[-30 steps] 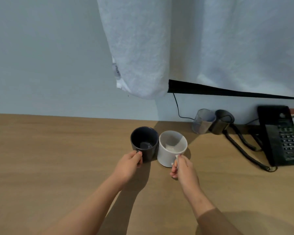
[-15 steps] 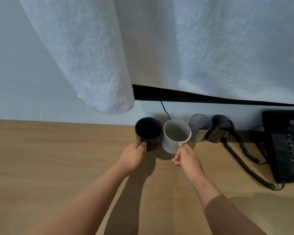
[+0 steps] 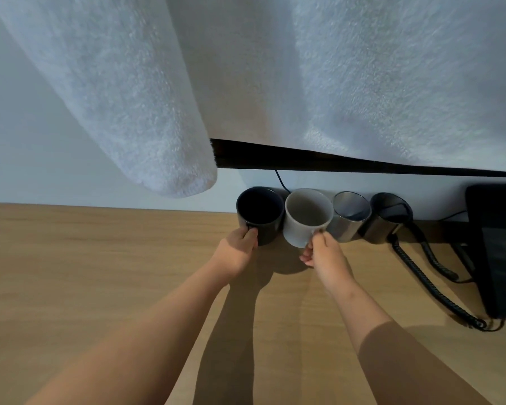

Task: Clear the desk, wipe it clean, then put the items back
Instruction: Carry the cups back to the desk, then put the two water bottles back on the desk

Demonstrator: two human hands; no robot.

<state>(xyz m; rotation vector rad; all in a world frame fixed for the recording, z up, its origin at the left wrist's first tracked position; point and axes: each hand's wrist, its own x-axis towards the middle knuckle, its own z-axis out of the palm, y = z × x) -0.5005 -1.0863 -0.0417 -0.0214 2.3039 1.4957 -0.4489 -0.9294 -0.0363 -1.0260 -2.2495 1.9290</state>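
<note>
I now have both mugs at the back of the worktop (image 3: pixel 70 273). A second ago they were out toward the middle, and now they stand by the wall in a row with the glass tumbler (image 3: pixel 351 214) and the dark tumbler (image 3: pixel 387 219). My left hand (image 3: pixel 237 252) grips the dark mug (image 3: pixel 260 214) at its near side. My right hand (image 3: pixel 323 255) pinches the handle of the white mug (image 3: pixel 307 220), which sits just beside the glass tumbler. I cannot tell whether either mug is fully set down. I judge this to be the put-back stage, with letting go next.
</note>
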